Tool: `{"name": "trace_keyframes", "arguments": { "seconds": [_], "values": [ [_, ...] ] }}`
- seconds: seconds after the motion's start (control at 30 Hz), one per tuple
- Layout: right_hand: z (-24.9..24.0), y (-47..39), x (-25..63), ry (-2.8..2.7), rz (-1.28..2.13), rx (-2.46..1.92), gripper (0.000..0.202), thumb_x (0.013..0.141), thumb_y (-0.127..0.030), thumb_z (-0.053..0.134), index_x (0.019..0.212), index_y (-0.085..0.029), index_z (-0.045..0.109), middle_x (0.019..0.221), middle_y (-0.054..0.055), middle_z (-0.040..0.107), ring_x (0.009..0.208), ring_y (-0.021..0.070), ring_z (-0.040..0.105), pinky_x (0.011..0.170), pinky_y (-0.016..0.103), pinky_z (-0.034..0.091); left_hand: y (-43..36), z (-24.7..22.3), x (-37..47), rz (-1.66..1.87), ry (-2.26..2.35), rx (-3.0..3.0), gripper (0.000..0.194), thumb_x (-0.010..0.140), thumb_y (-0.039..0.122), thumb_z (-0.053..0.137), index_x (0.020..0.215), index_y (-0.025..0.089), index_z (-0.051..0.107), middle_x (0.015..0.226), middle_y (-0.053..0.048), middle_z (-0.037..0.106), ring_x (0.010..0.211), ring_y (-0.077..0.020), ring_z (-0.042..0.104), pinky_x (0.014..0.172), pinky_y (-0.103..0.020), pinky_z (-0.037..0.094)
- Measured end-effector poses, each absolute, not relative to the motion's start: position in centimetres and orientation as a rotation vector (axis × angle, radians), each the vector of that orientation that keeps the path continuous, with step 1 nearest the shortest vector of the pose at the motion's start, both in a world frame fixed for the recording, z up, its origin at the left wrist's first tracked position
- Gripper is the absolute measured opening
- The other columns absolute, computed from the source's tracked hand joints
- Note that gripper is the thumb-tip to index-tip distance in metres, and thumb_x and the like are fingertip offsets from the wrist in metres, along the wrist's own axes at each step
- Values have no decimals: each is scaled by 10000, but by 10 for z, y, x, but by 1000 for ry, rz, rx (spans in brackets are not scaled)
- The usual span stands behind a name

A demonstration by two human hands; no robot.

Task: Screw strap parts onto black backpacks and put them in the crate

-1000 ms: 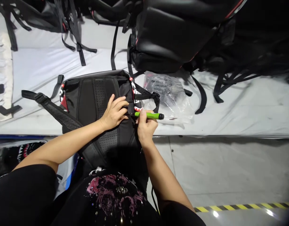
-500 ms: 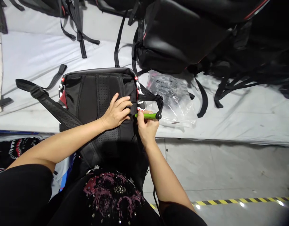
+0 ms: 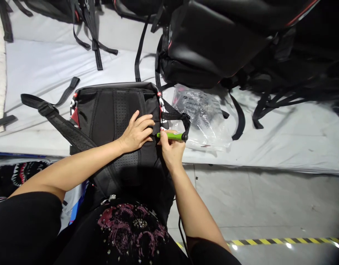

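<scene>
A black backpack (image 3: 103, 114) lies with its padded back panel up, its lower part against my body. My left hand (image 3: 137, 132) rests on the panel with the fingers apart, the fingertips near the right-hand seam. Held in my right hand (image 3: 172, 149) is a green pen-shaped tool (image 3: 171, 136) with a black rear end. Its tip points left at the backpack's side edge, close to my left fingertips. Whether the tip touches the fabric I cannot tell. Beside the right hand, a black strap (image 3: 186, 121) loops out from the patterned red-and-white side of the bag.
A clear plastic bag (image 3: 202, 117) lies right of the backpack on the white-covered table (image 3: 282, 147). More black backpacks (image 3: 208, 44) are piled along the back, with straps hanging forward. At lower left is a black item with a shark-mouth print (image 3: 20, 175). Yellow-black tape (image 3: 269, 241) marks the floor.
The green tool has shifted very slightly left along with my right hand. My left hand stays in place on the backpack. The view has moved a little.
</scene>
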State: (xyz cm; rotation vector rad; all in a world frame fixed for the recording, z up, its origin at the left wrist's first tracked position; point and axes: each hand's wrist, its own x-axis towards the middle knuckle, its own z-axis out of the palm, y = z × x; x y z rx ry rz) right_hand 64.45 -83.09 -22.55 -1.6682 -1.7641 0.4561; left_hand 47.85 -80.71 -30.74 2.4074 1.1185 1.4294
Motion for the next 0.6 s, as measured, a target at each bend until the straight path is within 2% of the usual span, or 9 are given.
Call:
{"name": "trace_keyframes", "arguments": {
  "seconds": [0.13,0.27,0.4,0.53,0.6],
  "values": [
    [-227,-831,646,-1761,444,-1703,349,907,-503,565,802,-180,647,594,12,632,527,171,611,547,292,496,-808,-307,479,1418,1127,2409,252,957,424,561,913,183,624,1202,-109,668,1353,-284,487,1240,-610,193],
    [-228,-830,647,-1763,499,-1672,338,910,-489,558,835,-175,656,644,25,666,554,170,626,561,286,505,-807,-307,478,1467,1146,2440,234,950,397,580,921,170,627,1176,-116,676,1337,-286,500,1238,-599,203],
    [-228,-829,646,-1803,396,-1701,344,926,-486,528,858,-179,669,718,50,708,619,189,665,608,292,522,-809,-301,475,1425,1143,2443,228,946,389,583,949,170,644,1186,-122,675,1337,-298,499,1222,-613,232],
    [-221,-829,644,-1929,336,-1762,342,940,-439,502,775,-200,682,672,71,716,609,212,682,630,302,524,-814,-291,474,1299,1205,2469,173,945,339,579,979,189,657,1223,-130,669,1330,-328,507,1177,-644,287],
    [-216,-828,643,-1920,292,-1780,294,927,-395,529,780,-205,697,719,76,742,643,218,705,650,293,522,-813,-285,473,1252,1236,2496,152,937,323,585,975,201,667,1227,-140,669,1321,-349,513,1147,-664,307]
  ]
}}
